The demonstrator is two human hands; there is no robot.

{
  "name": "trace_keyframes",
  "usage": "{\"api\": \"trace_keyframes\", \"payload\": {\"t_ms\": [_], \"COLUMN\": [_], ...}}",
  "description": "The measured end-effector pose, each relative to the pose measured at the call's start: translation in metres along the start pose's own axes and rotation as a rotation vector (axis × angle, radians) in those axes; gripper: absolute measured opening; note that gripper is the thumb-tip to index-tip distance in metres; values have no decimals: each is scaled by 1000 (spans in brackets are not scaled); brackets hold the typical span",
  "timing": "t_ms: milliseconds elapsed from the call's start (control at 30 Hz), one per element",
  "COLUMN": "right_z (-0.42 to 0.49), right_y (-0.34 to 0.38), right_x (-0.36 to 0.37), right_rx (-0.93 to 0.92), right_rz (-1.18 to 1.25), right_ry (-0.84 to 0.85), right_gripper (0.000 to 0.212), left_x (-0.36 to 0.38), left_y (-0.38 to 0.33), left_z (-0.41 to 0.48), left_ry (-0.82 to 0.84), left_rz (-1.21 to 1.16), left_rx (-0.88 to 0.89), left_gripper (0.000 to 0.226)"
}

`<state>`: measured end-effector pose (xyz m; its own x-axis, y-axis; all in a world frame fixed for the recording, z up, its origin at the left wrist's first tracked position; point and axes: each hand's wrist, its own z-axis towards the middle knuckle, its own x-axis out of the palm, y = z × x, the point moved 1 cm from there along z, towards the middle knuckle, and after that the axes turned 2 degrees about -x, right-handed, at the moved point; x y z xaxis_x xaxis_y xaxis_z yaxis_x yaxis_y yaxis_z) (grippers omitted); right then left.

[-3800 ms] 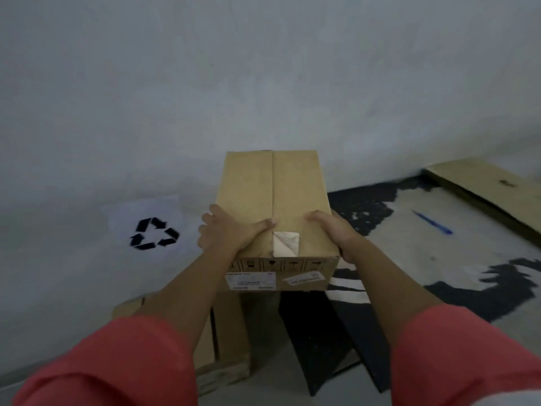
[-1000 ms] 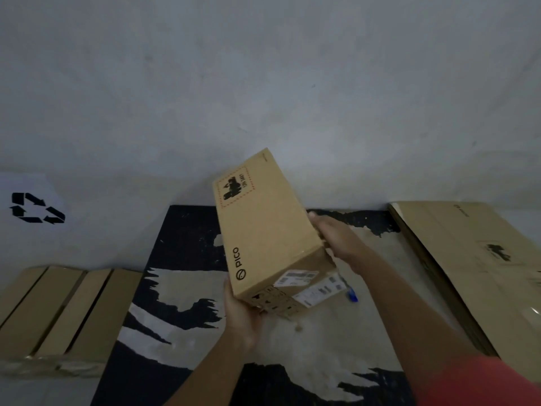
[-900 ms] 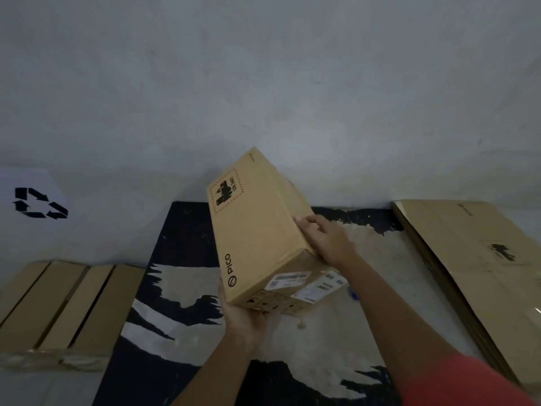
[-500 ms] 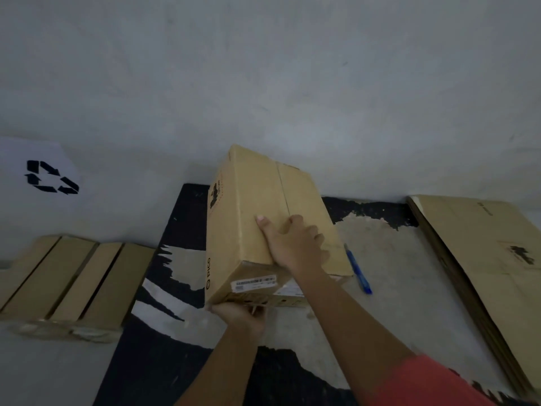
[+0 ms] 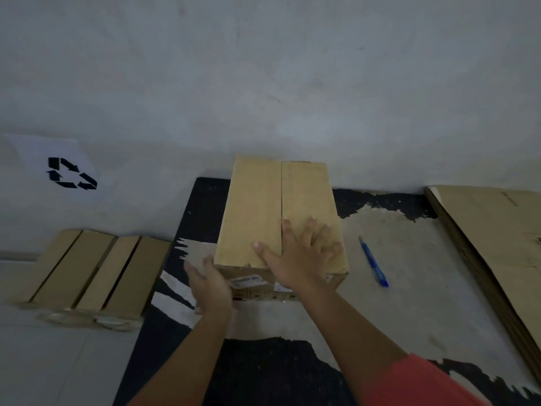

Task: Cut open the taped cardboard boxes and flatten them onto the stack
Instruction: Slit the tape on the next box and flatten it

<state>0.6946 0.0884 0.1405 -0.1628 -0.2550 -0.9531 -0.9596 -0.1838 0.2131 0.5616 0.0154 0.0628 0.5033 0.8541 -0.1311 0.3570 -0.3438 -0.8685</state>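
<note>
Two hands, neither grasping: my right hand (image 5: 298, 253) lay flat atop the brown cardboard box (image 5: 251, 212), my left hand (image 5: 209, 285) relaxed beside it.

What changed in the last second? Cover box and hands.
The box, tilted in the air a second ago, now sits seam-up on the mat. The right hand moved from its side to lie flat on top. The left hand let go of the near end and is open by that corner. Blue pen, flattened stack and left boxes stayed put.
</note>
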Motion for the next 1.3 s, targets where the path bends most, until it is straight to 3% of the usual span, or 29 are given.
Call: {"api": "trace_keyframes", "payload": {"t_ms": [67,133,233,333,467,600,667,733,867,967,1167,1300], "right_z": [2,3,3,7,16,34,44,55,82,88,102,105], "right_y": [-1,-2,0,-12,-55,-82,-94,-114,-177,-207,-220,-218], "right_x": [1,1,1,-11,-23,-24,-30,-30,7,34,57,49], "right_rx": [2,-1,-14,-98,-236,-331,-202,15,292,353,188,153], "right_rz": [-2,-6,-18,-4,-36,305,517,596,354,145,4,60], "right_ry": [4,9,22,-38,-158,-306,-429,-437,-147,55,-91,-96], "right_gripper": [95,96,89,62,39,30,21,21,33,39,42,42], "left_x": [-6,-10,0,31,58,59,59,61,64,63,62,62], "left_y": [-18,-31,-59,-82,-86,-81,-80,-79,-70,-65,-63,-70], "left_z": [-1,-1,-4,-11,-16,-12,-15,-19,-25,-30,-39,-43], "left_ry": [129,204,241,363,652,633,632,629,583,569,526,574], "left_rz": [75,264,826,1270,1523,1618,1647,1650,1639,1617,1659,1623], "left_rx": [139,394,910,1119,1122,1167,1148,1115,1072,1045,1008,991], "left_gripper": [87,102,92,74,62,100,103,104,100,92,86,97]}}
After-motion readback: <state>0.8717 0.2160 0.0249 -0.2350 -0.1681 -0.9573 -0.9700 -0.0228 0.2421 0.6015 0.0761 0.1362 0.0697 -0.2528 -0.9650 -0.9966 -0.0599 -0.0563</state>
